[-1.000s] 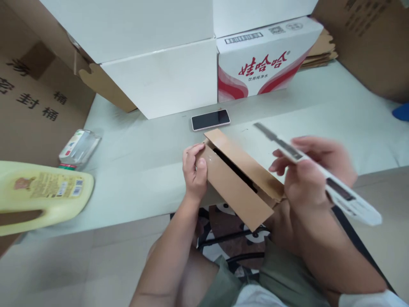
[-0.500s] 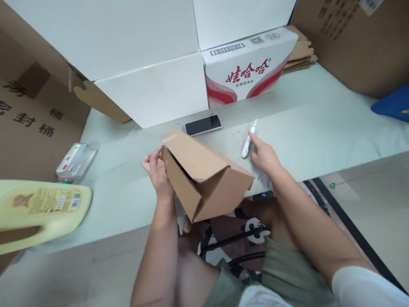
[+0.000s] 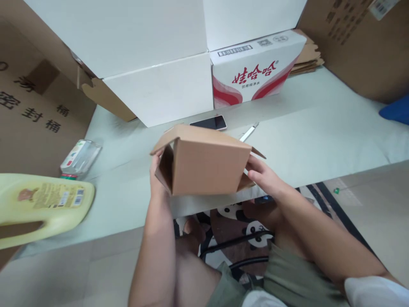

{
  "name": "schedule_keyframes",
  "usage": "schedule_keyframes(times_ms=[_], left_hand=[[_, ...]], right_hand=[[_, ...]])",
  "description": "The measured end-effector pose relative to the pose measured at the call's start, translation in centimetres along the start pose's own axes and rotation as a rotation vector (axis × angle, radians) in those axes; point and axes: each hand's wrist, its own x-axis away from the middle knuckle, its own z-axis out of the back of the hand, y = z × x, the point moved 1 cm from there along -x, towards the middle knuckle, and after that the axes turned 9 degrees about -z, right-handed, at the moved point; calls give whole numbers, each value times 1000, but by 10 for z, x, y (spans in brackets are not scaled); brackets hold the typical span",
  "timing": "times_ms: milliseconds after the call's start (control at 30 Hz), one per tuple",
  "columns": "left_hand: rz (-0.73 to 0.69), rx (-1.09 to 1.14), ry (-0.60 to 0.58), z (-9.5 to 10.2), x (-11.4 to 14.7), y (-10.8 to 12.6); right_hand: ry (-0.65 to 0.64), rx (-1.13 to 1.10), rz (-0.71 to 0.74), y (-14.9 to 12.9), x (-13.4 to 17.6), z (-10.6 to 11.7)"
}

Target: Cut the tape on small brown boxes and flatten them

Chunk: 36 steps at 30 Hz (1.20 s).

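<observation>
A small brown cardboard box (image 3: 209, 166) is held between my two hands above the table's near edge, with flaps standing loose at both ends. My left hand (image 3: 157, 177) grips its left end, the fingers partly hidden behind a flap. At the right end, my right hand (image 3: 262, 172) has its fingers on the box, tucked by the open flaps. Just beyond the box lies a white utility knife (image 3: 249, 132) on the table. A phone (image 3: 209, 123) rests behind the box, its lower part covered by it.
White cartons (image 3: 159, 89) and a red-and-white water carton (image 3: 255, 76) line the back of the table (image 3: 335, 123). At left are a clear bottle (image 3: 81, 157) and a yellow jug (image 3: 47, 204). Flattened cardboard (image 3: 306, 55) is stacked at back right. Large brown boxes (image 3: 361, 47) flank both sides.
My right hand has let go of the utility knife, leaving it on the table, and has moved onto the box's right end. The box has been turned, so a long side now faces me.
</observation>
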Motion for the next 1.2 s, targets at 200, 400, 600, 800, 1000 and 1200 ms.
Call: schedule_keyframes(times_ms=[200, 400, 600, 800, 1000, 1200], left_hand=[[77, 167, -172, 1, 5, 19], [288, 94, -255, -7, 9, 17], [266, 144, -48, -15, 11, 18], [222, 163, -176, -16, 16, 29], [168, -20, -171, -12, 17, 25], [107, 72, -40, -7, 11, 14]], right_hand=[[130, 5, -50, 11, 6, -3], [282, 140, -120, 10, -6, 0], [211, -10, -124, 22, -19, 10], [362, -188, -17, 28, -18, 14], [463, -179, 18, 27, -18, 14], [562, -428, 94, 19, -19, 20]])
